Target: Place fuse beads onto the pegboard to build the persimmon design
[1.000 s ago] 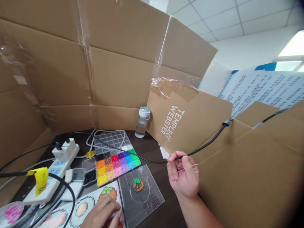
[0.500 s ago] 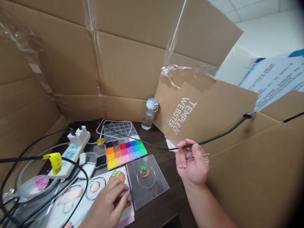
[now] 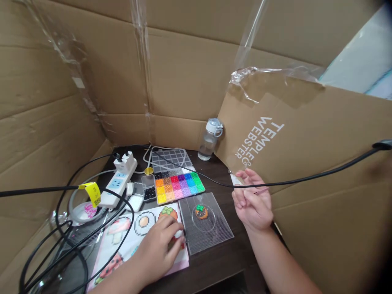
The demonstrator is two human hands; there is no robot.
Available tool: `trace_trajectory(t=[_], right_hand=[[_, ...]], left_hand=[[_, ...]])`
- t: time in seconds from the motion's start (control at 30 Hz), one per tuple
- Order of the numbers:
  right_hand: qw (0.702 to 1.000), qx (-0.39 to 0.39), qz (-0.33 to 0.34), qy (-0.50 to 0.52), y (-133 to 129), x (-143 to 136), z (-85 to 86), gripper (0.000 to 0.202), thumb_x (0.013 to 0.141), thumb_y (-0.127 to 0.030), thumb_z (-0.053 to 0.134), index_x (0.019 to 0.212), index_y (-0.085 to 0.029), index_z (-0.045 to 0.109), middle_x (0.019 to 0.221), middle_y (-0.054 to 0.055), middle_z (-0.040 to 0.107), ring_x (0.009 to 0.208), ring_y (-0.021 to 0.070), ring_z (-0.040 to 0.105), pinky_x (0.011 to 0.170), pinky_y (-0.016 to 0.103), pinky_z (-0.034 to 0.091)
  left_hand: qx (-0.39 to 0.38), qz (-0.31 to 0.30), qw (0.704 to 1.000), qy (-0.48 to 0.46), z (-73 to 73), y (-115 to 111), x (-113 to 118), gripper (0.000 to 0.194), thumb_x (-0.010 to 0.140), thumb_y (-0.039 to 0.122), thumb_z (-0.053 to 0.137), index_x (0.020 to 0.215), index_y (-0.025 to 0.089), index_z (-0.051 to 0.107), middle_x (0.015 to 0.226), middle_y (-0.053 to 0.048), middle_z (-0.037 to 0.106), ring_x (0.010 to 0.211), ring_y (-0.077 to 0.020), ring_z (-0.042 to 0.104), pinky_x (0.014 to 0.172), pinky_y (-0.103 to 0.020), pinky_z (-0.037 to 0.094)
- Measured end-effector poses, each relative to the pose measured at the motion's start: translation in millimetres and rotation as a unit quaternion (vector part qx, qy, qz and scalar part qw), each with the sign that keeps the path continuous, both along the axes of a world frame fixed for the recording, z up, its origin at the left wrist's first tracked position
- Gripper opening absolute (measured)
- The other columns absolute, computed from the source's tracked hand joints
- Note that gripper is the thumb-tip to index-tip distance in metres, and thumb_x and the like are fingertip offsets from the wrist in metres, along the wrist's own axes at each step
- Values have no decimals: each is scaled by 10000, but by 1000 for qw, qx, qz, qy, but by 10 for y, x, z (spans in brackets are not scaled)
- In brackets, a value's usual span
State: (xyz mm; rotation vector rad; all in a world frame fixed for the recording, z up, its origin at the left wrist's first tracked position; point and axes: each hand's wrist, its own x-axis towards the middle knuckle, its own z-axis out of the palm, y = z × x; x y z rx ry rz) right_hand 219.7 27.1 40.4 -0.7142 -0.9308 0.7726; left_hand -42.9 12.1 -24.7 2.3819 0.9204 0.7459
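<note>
My left hand [image 3: 159,245] rests on a printed pattern sheet [image 3: 143,222], fingers loosely bent and thumb apart, with nothing visible in its grasp. In my right hand [image 3: 254,204], raised palm-up at the right, are thin pink tweezers [image 3: 262,190], partly hidden by the fingers. Between the hands lies a clear pegboard [image 3: 211,241]. An orange, brown and green bead figure [image 3: 201,212] sits on it within a round outline. Behind the pegboard stands a compartment box of coloured beads [image 3: 180,188].
A black cable [image 3: 294,182] crosses in front of my right hand. Other cables and a power strip [image 3: 118,185] occupy the left. A water bottle [image 3: 208,141] stands at the back against cardboard walls [image 3: 177,81]. Near the bead box is a small case of black beads [image 3: 150,193].
The view has swung left, so the table and its things appear farther right. My right hand has turned slightly, with the tweezers still in it. My left hand stays on the sheet.
</note>
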Motion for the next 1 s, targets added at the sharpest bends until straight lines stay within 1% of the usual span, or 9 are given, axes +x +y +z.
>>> trace_trajectory(t=[0.07,0.13,0.2,0.3,0.4,0.53,0.63,0.8,1.0], right_hand=[[997,-76,7,23,147,64,-109,261,704,-214,657,959,-225,711,929,40,666,377,25,293,334,208,173],[977,-198,29,73,326,131,-207,160,771,-308,635,818,-175,710,799,52,662,361,37,274,316,208,167],[954,-272,60,110,502,168,-274,277,833,-392,593,761,-148,704,736,74,659,372,56,320,323,220,253],[937,-310,92,133,711,139,-300,468,920,-503,465,731,-141,693,733,121,674,527,149,568,448,279,470],[933,-330,109,96,862,52,-266,628,938,-634,355,702,-139,662,619,105,637,516,168,594,476,292,501],[919,-360,157,12,1044,-90,-216,734,930,-698,219,717,-132,636,375,-2,425,304,124,416,319,235,342],[906,-377,191,-20,1167,-263,-195,710,954,-656,218,766,-123,648,384,-2,450,291,110,409,303,224,364],[915,-356,187,-16,1262,-573,-201,534,938,-574,469,737,-113,649,467,8,531,354,92,493,403,230,514],[935,-276,222,-9,1167,-541,-282,377,665,-440,855,762,-111,700,578,1,597,460,81,570,471,188,536]], left_hand=[[-25,-5,999,31,90,-22,-23,203,900,159,525,1076,204,616,1020,-98,591,966,-259,576,838,-432,507],[-49,-8,997,61,225,-58,-43,236,879,192,587,1111,215,619,1059,-95,587,998,-264,580,868,-433,507],[-59,-15,993,97,382,-102,-36,246,873,218,615,1118,217,627,1055,-96,591,993,-269,591,861,-425,516],[-35,-33,987,156,574,-161,66,260,864,271,661,1113,203,633,1051,-106,597,965,-283,604,829,-426,529],[36,-43,979,194,638,-193,251,242,863,314,664,1065,183,636,1033,-111,602,914,-286,607,800,-435,532],[93,-10,974,206,546,-202,438,191,902,329,599,983,160,633,1019,-116,611,894,-291,593,769,-444,530],[105,19,974,199,410,-224,448,265,909,354,590,1038,126,632,1110,-161,603,1012,-331,576,870,-493,504],[151,66,972,166,161,-281,350,556,898,486,574,1215,29,588,1306,-263,535,1206,-422,501,1003,-558,443],[119,31,990,65,54,-166,294,417,875,358,593,1162,55,602,1208,-222,579,1132,-375,542,981,-550,468]])
